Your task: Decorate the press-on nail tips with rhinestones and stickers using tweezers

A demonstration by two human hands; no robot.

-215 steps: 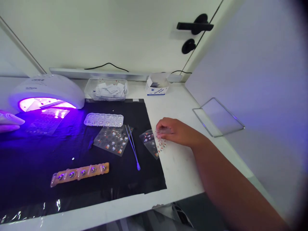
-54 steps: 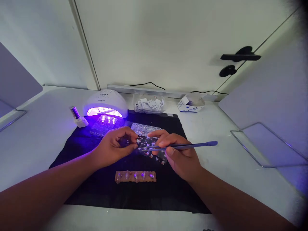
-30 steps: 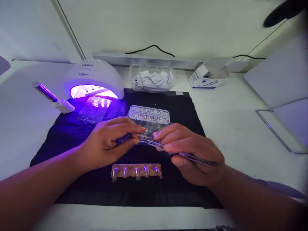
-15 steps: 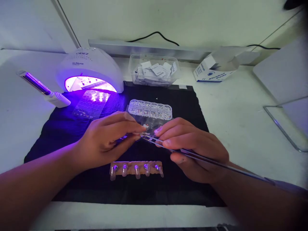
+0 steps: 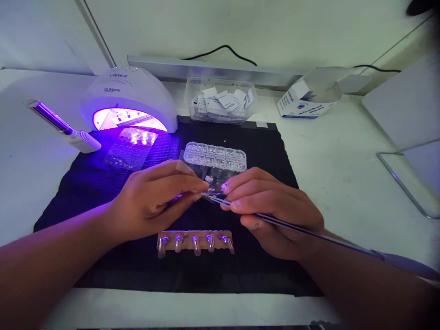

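My left hand point(image 5: 156, 195) is closed in a pinch, thumb and index finger meeting at the near edge of a clear sticker sheet point(image 5: 210, 178) with a small white-and-red cat figure on it. Tweezers point(image 5: 292, 223) lie in my right hand point(image 5: 275, 208), their tips touching or almost touching my left fingertips. What lies right between the tips is too small to make out. Just behind the sheet is a clear case point(image 5: 216, 156) of tiny gems in compartments. Several clear nail tips point(image 5: 196, 245) stand along a strip point(image 5: 186, 234) in front of my hands.
A nail lamp point(image 5: 132, 96) glows purple at the back left, with a clear sheet point(image 5: 130, 149) before it and a small stick lamp point(image 5: 84, 141) beside it. Behind the black mat point(image 5: 137, 270) stand a tub point(image 5: 220, 114) of alcohol pads and an open box point(image 5: 305, 103).
The tweezers' two arms have come closer together, and my right fingers have shifted slightly left. My left hand keeps its pinch in nearly the same place.
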